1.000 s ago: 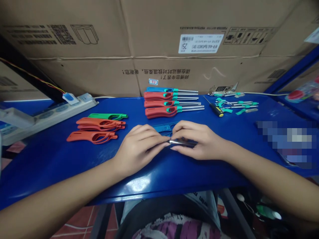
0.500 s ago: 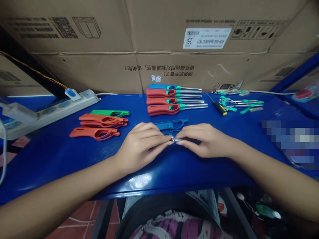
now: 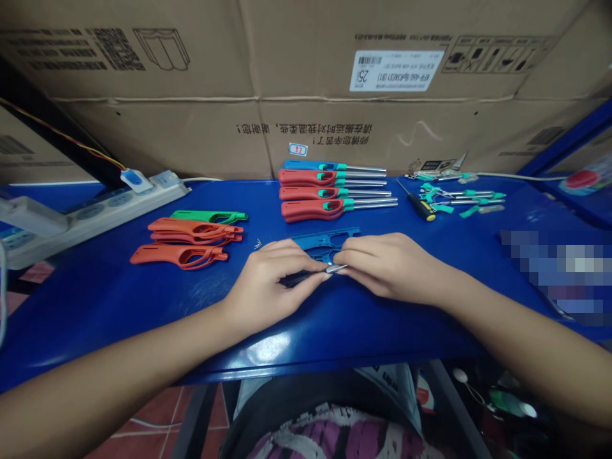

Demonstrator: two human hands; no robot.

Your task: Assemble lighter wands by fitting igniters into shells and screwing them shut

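Between both hands is a slim dark piece with a shiny metal end [image 3: 335, 269], largely covered by my fingers. My left hand [image 3: 272, 277] is closed around the dark part, thumb beneath. The fingertips of my right hand [image 3: 389, 268] pinch the metal end. Just beyond my fingers lie blue lighter handle shells [image 3: 325, 240], partly hidden by the hands. Tiny metal pins [image 3: 258, 243] rest on the table beside my left hand.
Lighters with metal tubes [image 3: 313, 209] stand in a row behind the hands. Orange handle shells [image 3: 176, 255] and a green one [image 3: 208, 217] lie left, near a power strip [image 3: 102, 210]. A screwdriver [image 3: 423, 208] and lighter tube assemblies [image 3: 471, 197] lie right, before a cardboard box [image 3: 191, 140].
The dark part now shows in my left hand, where before it showed beneath my right hand. The metal end has tilted, and the small pins have come into view.
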